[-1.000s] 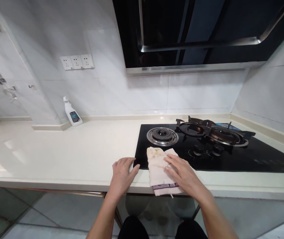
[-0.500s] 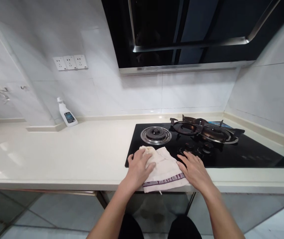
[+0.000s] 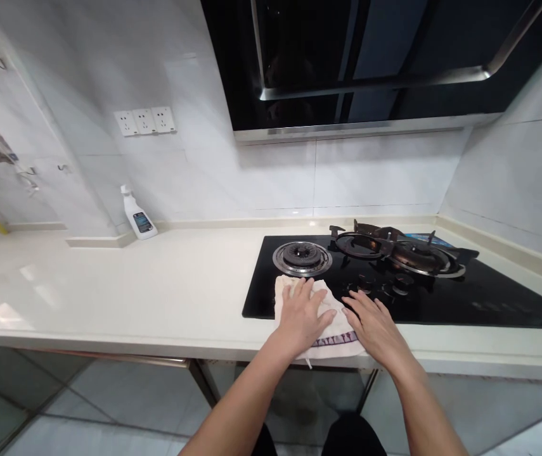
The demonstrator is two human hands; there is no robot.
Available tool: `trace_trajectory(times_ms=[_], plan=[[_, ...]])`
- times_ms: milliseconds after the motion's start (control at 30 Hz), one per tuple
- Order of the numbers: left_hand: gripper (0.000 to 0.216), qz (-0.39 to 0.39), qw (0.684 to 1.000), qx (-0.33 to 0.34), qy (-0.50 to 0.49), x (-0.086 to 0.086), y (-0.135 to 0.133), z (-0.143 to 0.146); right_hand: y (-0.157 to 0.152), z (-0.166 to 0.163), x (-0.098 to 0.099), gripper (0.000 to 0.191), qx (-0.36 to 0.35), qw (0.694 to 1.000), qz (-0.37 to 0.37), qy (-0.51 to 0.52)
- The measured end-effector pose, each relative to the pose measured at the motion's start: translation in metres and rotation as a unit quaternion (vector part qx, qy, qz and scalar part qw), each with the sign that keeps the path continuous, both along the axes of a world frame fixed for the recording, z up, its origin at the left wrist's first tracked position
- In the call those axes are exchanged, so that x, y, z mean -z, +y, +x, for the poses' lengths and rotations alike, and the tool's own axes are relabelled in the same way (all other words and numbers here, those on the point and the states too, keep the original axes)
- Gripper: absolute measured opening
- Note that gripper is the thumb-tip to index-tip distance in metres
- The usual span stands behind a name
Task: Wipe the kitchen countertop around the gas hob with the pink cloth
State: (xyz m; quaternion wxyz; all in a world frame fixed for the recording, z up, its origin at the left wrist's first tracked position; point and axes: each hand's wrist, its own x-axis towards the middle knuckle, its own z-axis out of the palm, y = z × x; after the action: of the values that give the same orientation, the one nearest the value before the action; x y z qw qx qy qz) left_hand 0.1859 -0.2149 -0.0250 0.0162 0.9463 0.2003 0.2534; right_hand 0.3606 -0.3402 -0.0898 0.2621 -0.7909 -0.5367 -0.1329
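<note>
A white cloth (image 3: pixel 340 323) with a purple patterned band lies over the front edge of the black glass cooktop (image 3: pixel 261 285), its lower end hanging at the counter's edge. My left hand (image 3: pixel 302 313) rests flat on top of it, fingers spread. Beside the cloth's right edge is my right hand (image 3: pixel 370 323), fingers outstretched and thumb at the cloth, near the control knobs (image 3: pixel 400 285). Just beyond the cloth sits the left burner (image 3: pixel 302 254), without a pan support on it.
Two dark pan supports (image 3: pixel 361 244) are piled over the right burner (image 3: pixel 418 254). A white spray bottle (image 3: pixel 140 215) stands against the wall at the left back. The black range hood (image 3: pixel 318 111) overhangs the cooktop. White countertop (image 3: pixel 194 285) extends left.
My left hand has slid rightward across the cloth and now lies flatter on it. The right hand has barely moved. The view has shifted slightly left.
</note>
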Motion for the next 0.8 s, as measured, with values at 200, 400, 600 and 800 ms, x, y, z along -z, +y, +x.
trace_trajectory(times_ms=[200,400,600,800], plan=[[0.045,0.019,1.0,0.0,0.001,0.012,-0.005,-0.003,-0.001,0.004,0.004,0.057,-0.003,1.0,-0.011,-0.004],[0.041,0.005,1.0,0.0,-0.016,0.011,0.009,-0.039,0.001,0.006,0.008,0.055,0.006,1.0,-0.012,-0.022],[0.039,-0.024,0.995,-0.102,-0.002,0.006,0.065,-0.102,0.001,0.007,0.012,0.054,0.001,1.0,-0.003,-0.026],[0.033,-0.016,0.982,-0.186,-0.017,0.004,0.091,-0.146,0.001,0.007,0.014,0.053,0.002,1.0,0.009,-0.029]])
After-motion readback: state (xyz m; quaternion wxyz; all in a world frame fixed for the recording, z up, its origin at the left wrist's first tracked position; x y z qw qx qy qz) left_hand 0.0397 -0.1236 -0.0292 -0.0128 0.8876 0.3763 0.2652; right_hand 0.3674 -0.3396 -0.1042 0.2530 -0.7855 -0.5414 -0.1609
